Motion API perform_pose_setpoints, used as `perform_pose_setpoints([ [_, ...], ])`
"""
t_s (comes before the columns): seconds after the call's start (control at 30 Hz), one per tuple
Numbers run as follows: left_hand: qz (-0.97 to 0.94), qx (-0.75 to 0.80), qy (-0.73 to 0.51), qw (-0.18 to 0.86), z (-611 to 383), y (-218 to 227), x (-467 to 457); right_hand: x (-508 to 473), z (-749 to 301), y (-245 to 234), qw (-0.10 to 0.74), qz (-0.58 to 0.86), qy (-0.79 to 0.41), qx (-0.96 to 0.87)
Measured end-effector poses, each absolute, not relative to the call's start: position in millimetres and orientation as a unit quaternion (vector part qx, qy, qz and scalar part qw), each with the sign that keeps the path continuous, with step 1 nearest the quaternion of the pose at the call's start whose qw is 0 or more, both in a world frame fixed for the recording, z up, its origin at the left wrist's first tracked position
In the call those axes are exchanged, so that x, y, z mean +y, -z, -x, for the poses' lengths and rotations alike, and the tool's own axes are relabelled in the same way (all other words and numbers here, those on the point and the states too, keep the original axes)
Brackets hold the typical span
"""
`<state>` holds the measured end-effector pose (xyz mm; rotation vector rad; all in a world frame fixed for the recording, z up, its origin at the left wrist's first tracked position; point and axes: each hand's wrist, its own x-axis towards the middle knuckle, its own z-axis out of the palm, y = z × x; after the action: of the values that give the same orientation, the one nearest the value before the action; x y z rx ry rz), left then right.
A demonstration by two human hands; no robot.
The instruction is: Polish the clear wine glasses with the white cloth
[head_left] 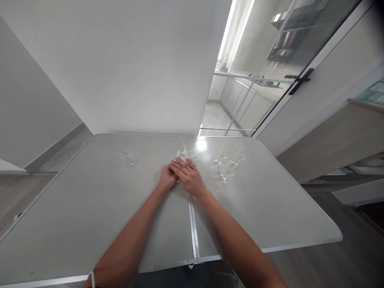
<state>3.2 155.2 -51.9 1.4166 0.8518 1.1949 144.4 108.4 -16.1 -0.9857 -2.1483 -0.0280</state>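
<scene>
My left hand (168, 177) is closed with curled fingers just left of the table's middle seam. It grips what looks like a clear stemmed glass (192, 156), mostly covered by my hands; a small glint shows beneath them. Over the top lies my right hand (189, 177), fingers bent around a white cloth or tissue (181, 155) pressed against the glass. Whether the cloth goes inside the glass I cannot tell. To the right stand several clear stemmed glasses, the nearest glass (224, 178) upright on its foot. Another clear glass (129, 162) stands alone at the left.
The pale grey table (99, 208) has a metal edge and a metal seam (193, 228) down its middle. A white wall (144, 72) meets its far side. At the back right is a glass door with a black handle (301, 81); a wooden shelf (336, 140) is at the right.
</scene>
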Motion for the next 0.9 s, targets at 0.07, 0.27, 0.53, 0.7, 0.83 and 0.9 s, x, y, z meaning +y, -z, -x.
perform_pose_setpoints([
  [0.07, -0.609, 0.338, -0.481, 0.532, -4.8, 52.3, 152.2, 109.7, -149.3, 12.7, 0.398, 0.434, 0.036, -0.807],
  [0.27, -0.62, 0.359, -0.436, 0.545, -4.7, 50.2, 149.1, 110.6, -164.9, -1.5, 0.532, 0.521, -0.089, -0.661],
  [0.53, -0.572, 0.389, -0.466, 0.551, -2.3, 47.1, 154.4, 114.9, -153.7, 16.8, 0.557, 0.541, -0.075, -0.625],
  [0.7, -0.557, 0.392, -0.478, 0.555, -3.8, 44.3, 155.9, 112.2, -142.7, 29.5, 0.531, 0.524, 0.054, -0.664],
  [0.83, -0.523, 0.381, -0.53, 0.549, -1.2, 43.0, 157.7, 108.1, -129.3, 30.8, 0.471, 0.443, 0.001, -0.763],
  [0.9, -0.506, 0.37, -0.561, 0.54, 1.1, 43.2, 158.2, 107.1, -121.4, 30.5, 0.461, 0.385, -0.054, -0.798],
])
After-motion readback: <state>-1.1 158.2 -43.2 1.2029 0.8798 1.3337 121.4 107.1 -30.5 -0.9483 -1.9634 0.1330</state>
